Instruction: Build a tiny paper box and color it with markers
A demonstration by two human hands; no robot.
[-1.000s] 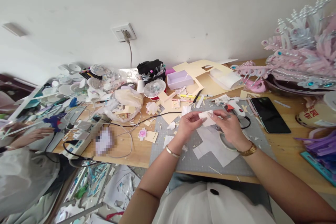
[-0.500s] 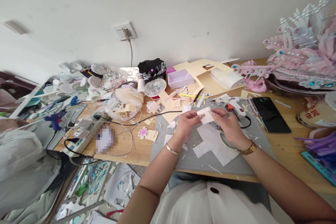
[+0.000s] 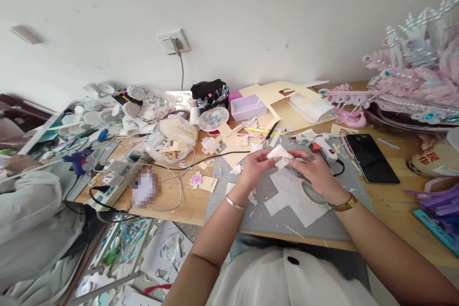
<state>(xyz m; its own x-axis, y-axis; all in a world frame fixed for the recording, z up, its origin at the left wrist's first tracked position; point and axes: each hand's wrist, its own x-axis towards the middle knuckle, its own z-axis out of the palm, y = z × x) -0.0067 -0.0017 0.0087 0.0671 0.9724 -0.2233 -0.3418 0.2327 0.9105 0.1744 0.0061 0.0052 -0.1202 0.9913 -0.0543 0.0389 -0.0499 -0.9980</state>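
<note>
Surface: light wood-grained surface (image 3: pixel 389 215), crowded with craft materials.
Mat: grey cutting mat (image 3: pixel 251 224) at the near edge, paper scraps scattered on it.
Cut sheet: white, roughly cross-shaped paper sheet (image 3: pixel 289 203), flat on the mat below the hands.
Ring: pale ring-shaped item (image 3: pixel 304 193), partly hidden by the right hand, overlapping the cut sheet.
Left hand: left hand (image 3: pixel 258 166), fingers closed on the left side of the white piece.
Right hand: right hand (image 3: pixel 316 172), thumb and fingers gripping the right side of the same piece.
White piece: small, angular, paper-like white piece (image 3: pixel 278 154), raised above the mat between both hands; exact folds too small to tell.
Glue gun: white glue gun with red parts (image 3: pixel 324 147), lying just beyond the right hand.
Tablet: black-screened rectangular device (image 3: pixel 373 158), right of the glue gun.
Box: open lilac rectangular box (image 3: pixel 248 108), near the wall.
Wall: white, marked wall (image 3: pixel 287 14) behind everything.
</note>
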